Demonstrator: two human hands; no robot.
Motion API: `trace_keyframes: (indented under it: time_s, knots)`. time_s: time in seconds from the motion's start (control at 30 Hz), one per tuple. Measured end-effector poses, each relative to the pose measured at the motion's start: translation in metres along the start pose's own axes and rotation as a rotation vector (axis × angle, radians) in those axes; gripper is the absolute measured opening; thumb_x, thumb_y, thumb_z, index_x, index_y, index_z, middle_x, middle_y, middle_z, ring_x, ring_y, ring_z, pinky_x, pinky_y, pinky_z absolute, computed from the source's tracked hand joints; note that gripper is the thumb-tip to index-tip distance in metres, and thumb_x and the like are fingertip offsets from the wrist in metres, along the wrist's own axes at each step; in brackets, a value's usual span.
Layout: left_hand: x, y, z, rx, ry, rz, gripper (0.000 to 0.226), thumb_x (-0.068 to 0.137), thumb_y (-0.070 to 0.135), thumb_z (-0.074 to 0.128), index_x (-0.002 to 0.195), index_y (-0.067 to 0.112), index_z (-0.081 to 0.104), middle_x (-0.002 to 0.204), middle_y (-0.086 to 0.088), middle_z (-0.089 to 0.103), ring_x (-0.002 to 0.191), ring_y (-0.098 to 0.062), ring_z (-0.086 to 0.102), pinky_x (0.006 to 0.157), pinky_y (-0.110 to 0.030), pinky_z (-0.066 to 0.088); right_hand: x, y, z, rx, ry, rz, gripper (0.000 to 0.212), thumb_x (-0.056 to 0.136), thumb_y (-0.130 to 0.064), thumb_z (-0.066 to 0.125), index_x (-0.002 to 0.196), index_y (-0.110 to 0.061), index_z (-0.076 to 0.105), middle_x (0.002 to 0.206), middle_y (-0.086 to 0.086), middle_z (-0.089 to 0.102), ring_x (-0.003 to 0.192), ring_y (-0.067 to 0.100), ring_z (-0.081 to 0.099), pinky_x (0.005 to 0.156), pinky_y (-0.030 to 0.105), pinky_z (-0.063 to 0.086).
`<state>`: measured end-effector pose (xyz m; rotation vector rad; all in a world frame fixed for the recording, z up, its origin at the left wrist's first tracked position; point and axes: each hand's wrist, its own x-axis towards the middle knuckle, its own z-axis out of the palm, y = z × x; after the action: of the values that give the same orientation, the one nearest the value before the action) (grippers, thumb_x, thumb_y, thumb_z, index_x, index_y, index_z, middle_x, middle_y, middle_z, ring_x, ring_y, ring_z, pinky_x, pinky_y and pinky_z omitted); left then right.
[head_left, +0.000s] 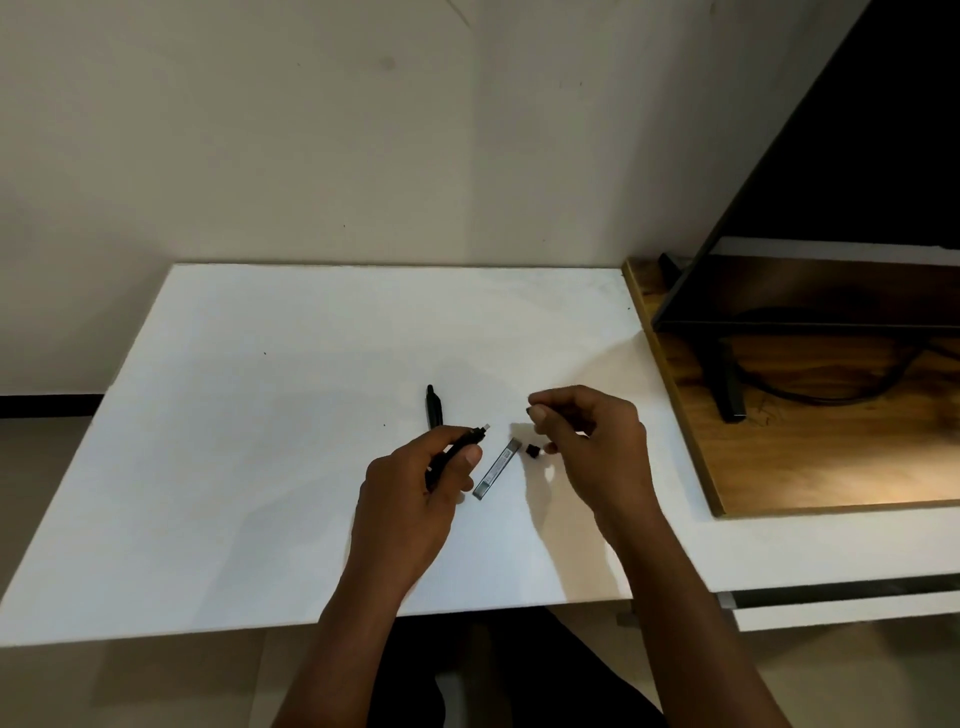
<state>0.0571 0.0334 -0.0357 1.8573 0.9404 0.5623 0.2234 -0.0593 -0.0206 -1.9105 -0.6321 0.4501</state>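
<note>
A black pencil (464, 442) with a white end is held in the closed grip of the left hand (415, 488), over the middle of the white worktop (249, 457). The grip of the right hand (597, 447) is nearly closed, thumb and first finger tip to tip, but whether anything thin is pinched there cannot be told. A small grey case (496, 467) and a tiny black cap (531, 450) are laid between the two hands, and a second black pen (432, 405) is laid just past the left hand, toward the far edge.
</note>
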Motion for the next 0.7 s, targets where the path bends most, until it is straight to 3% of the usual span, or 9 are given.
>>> trace_keyframes:
  time_s: [0.07,0.17,0.57,0.7]
  knots:
    - [0.0007,0.0002,0.0006,0.013,0.002,0.009,0.011,0.092,0.050,0.060,0.096,0.060,0.062,0.070,0.022,0.073,0.067,0.001,0.071,0.069,-0.039,0.061,-0.0013,-0.0066,0.0016,0.307,-0.151,0.090,0.014,0.090,-0.007,0.071,0.100,-0.014,0.078,0.087,0.002,0.079,0.082,0.018,0.075,0.070,0.023,0.059]
    - [0.0008,0.0010,0.0009,0.023,0.010,0.022,0.009,0.091,0.055,0.057,0.097,0.059,0.062,0.070,0.022,0.072,0.066,0.002,0.070,0.067,-0.037,0.061,-0.0045,-0.0087,0.0041,0.365,-0.319,0.069,0.014,0.090,-0.004,0.070,0.101,-0.010,0.077,0.089,0.011,0.079,0.084,0.022,0.076,0.072,0.025,0.059]
    - [0.0007,0.0010,0.0006,0.038,0.018,0.009,0.012,0.089,0.057,0.055,0.098,0.056,0.063,0.067,0.020,0.072,0.065,0.004,0.069,0.063,-0.036,0.062,-0.0054,-0.0092,0.0083,0.413,-0.311,0.066,0.013,0.093,-0.005,0.067,0.103,-0.008,0.076,0.090,0.011,0.079,0.085,0.025,0.076,0.073,0.027,0.058]
    - [0.0006,0.0004,0.0004,0.037,0.011,-0.002,0.020,0.091,0.052,0.058,0.105,0.045,0.070,0.068,0.018,0.073,0.064,0.002,0.070,0.064,-0.037,0.061,-0.0064,-0.0103,0.0091,0.409,-0.331,0.057,0.014,0.093,-0.005,0.067,0.102,-0.009,0.077,0.089,0.010,0.079,0.084,0.024,0.076,0.073,0.025,0.058]
